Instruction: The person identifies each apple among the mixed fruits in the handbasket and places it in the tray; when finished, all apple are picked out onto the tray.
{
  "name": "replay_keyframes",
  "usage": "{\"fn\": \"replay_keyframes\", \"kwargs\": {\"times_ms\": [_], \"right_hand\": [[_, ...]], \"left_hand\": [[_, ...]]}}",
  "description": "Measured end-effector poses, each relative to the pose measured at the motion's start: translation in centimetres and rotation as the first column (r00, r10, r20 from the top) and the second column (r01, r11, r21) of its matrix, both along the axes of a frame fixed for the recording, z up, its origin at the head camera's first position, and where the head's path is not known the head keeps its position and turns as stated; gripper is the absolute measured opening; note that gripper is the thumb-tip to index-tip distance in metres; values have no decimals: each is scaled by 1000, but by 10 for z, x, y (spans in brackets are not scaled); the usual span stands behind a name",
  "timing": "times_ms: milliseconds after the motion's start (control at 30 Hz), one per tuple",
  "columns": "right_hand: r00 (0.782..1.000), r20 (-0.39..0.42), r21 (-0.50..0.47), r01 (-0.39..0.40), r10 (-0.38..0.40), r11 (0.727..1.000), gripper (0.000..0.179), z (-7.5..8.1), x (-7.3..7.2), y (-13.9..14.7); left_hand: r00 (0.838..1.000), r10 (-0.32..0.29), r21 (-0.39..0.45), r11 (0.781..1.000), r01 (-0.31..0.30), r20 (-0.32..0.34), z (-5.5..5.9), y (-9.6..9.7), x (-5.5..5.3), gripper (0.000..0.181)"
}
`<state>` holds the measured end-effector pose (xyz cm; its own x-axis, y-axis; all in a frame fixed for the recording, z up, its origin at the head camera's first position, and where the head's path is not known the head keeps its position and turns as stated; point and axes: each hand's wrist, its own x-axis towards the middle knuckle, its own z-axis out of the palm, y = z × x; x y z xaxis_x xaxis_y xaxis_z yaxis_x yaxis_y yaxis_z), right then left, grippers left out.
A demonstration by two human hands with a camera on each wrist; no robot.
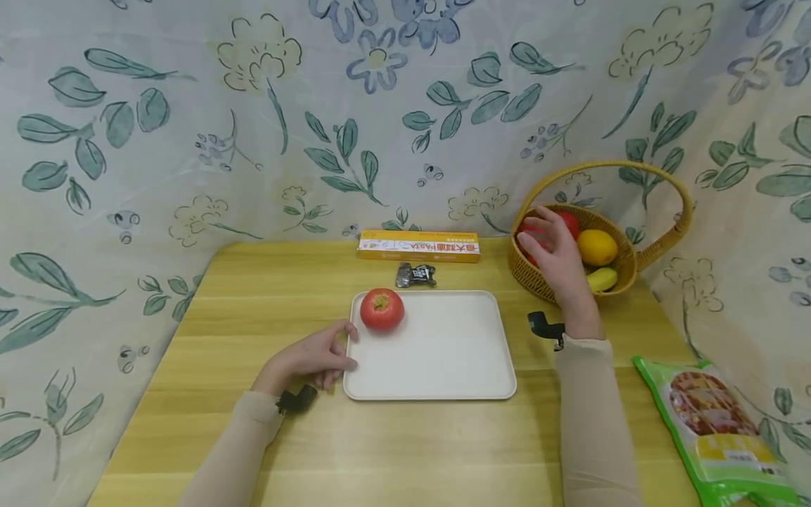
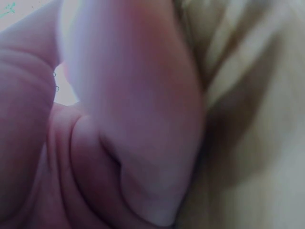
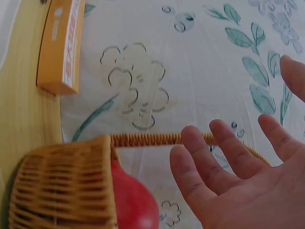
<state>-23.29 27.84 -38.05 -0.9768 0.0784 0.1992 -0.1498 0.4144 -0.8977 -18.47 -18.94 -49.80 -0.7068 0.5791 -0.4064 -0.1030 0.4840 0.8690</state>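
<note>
Reaching over the basket (image 1: 524, 276) at the worktop's (image 1: 209, 338) far right corner, the right hand (image 1: 556, 257) has its fingers apart and nothing between them. The right wrist view shows them spread in front of the handle (image 3: 147, 139), clear of the red fruit beside the basket's rim. Inside the basket are more than one red fruit (image 1: 568, 223), a yellow fruit (image 1: 598, 247) and a banana (image 1: 602, 279).

The left hand (image 1: 315, 355) is at the left edge of the tray (image 1: 443, 352), thumb and forefinger apart along its rim. The left wrist view is blurred and mostly skin, so I cannot tell whether they pinch the rim or only rest against it.

On the tray, near its far left corner, sits a tomato (image 1: 382, 310) (stem end up). Beyond the tray's far edge lies a dark packet (image 1: 416, 274), and behind that a pasta box (image 1: 418, 246) along the worktop's far edge. A green-edged bag (image 1: 716, 429) lies at the worktop's right edge.
</note>
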Motion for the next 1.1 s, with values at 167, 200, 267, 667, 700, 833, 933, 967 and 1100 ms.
{"fn": "replay_keyframes", "kwargs": {"times_ms": [167,200,267,667,700,833,933,967,1100], "right_hand": [[996,32,-44,84,-82,995,69,-2,1,35],[995,34,-58,94,-92,994,69,-3,1,41],[993,37,-98,113,-110,989,69,-7,0,51],[974,163,-70,169,-156,983,75,-31,-10,81],[973,175,-65,166,-152,984,76,-32,-11,81],[969,220,-31,124,-114,992,84,-36,-13,85],[967,243,15,73,-74,997,88,-38,-15,86],[966,250,33,55,-61,998,90,-38,-16,87],[966,256,95,6,-31,995,93,-40,-18,86]], "left_hand": [[1000,1,-2,1000,-1,-12,1,-1,-2,54],[1000,1,-2,1000,-1,-12,1,-1,-2,54],[1000,1,0,1000,-1,-12,0,-2,-2,55],[1000,-1,9,1000,1,-4,-2,-3,-2,54],[1000,-1,7,1000,1,-3,-2,-3,-2,54],[1000,-3,6,1000,3,-4,-3,-2,-2,54],[1000,-5,2,1000,5,-6,-3,-2,-2,54],[1000,-4,0,1000,4,-4,-3,-1,-2,54],[1000,-5,-5,1000,5,-5,-3,-1,-1,55]]}}
